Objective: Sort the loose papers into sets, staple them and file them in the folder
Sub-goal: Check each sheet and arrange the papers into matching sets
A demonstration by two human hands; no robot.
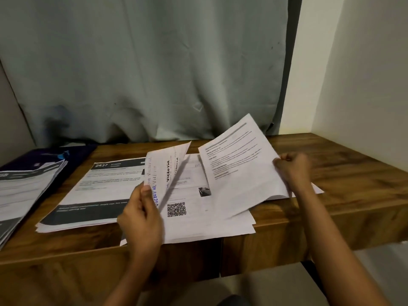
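My left hand (pixel 141 219) pinches a handwritten sheet (pixel 167 173) by its lower edge, lifted and curled above the desk. My right hand (pixel 292 167) grips the right edge of a printed text sheet (pixel 238 168), raised and tilted. Beneath both lies a loose pile with a QR-code page (pixel 176 209) on top. To its left sits a stack of printed pages with dark header and footer bands (pixel 97 191). At the far left another stack of banded pages (pixel 24 188) rests on a dark purple folder (pixel 44 157).
The wooden desk (pixel 342 173) has bare surface to the right of the papers, bounded by a white wall (pixel 364 74). A grey-green curtain (pixel 143 62) hangs behind the desk. The desk's front edge runs just under the loose pile.
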